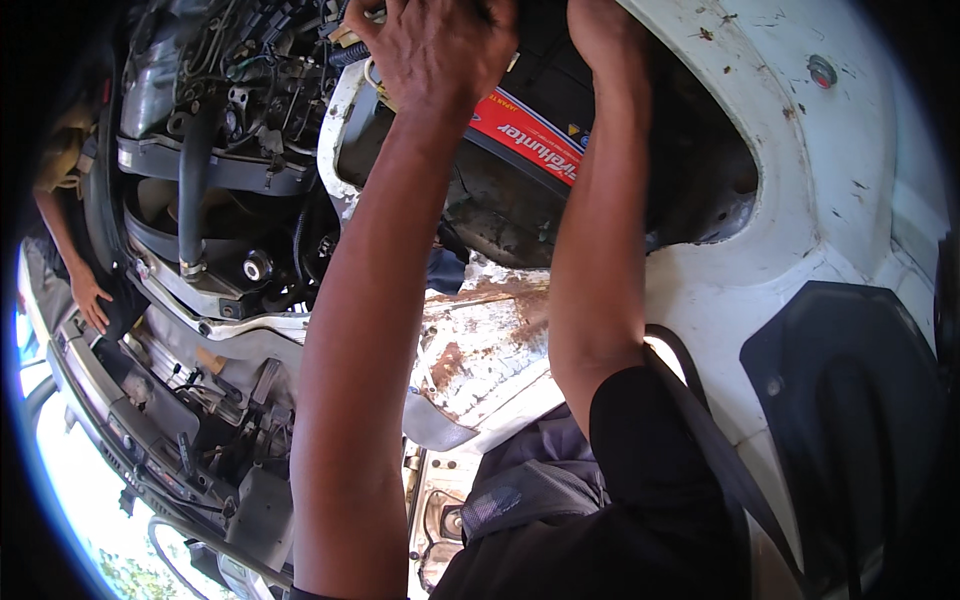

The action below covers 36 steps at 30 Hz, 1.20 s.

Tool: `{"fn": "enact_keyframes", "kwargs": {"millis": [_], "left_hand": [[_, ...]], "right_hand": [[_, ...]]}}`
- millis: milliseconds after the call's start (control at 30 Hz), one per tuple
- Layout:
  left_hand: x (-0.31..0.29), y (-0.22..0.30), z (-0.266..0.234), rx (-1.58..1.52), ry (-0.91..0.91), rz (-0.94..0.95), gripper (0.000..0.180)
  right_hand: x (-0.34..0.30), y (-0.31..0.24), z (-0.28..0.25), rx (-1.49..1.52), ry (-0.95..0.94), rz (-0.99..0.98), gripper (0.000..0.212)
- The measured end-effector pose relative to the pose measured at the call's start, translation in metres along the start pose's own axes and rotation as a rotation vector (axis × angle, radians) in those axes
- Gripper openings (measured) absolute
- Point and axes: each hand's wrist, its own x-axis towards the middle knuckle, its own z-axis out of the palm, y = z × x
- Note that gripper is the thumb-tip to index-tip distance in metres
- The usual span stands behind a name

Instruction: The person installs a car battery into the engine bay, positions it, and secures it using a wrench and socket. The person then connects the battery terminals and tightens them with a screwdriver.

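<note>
A car battery with a red label and a dark case sits inside a rounded opening in the white body panel. Over the near-left end of the battery is my left hand, back up, fingers bent and partly cut off by the upper edge. What those fingers grip is hidden; hoses and wiring lie right beside the thumb. My right hand reaches into the opening at the battery's right side. Its fingers are out of sight beyond the upper edge.
An engine bay with a black hose and a round cap lies to the left. At far left another person's hand hangs over the front. A rusty metal ledge runs below the opening; a black flap stands at right.
</note>
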Motion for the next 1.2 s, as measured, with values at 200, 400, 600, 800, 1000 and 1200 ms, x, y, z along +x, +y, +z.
{"fn": "enact_keyframes", "kwargs": {"millis": [200, 400, 600, 800, 1000, 1200], "left_hand": [[0.002, -0.001, -0.001, -0.022, -0.019, -0.006, 0.042], [0.001, 0.0, -0.004, -0.039, 0.0, -0.003, 0.038], [0.005, 0.006, -0.007, -0.07, -0.084, -0.024, 0.04], [0.0, -0.002, -0.003, -0.007, -0.018, -0.01, 0.048], [-0.001, -0.002, 0.0, -0.043, -0.027, -0.005, 0.051], [0.0, -0.002, 0.001, -0.051, 0.014, 0.006, 0.048]], "right_hand": [[-0.005, -0.01, -0.002, -0.031, 0.092, -0.028, 0.047], [-0.016, -0.035, 0.001, -0.063, 0.174, -0.062, 0.047], [-0.01, -0.003, 0.02, -0.338, 0.096, -0.143, 0.047], [0.009, 0.014, -0.001, -0.068, -0.063, -0.057, 0.047], [0.005, 0.017, 0.001, -0.037, -0.015, -0.034, 0.047], [0.0, 0.013, 0.003, 0.001, 0.066, -0.02, 0.047]]}}
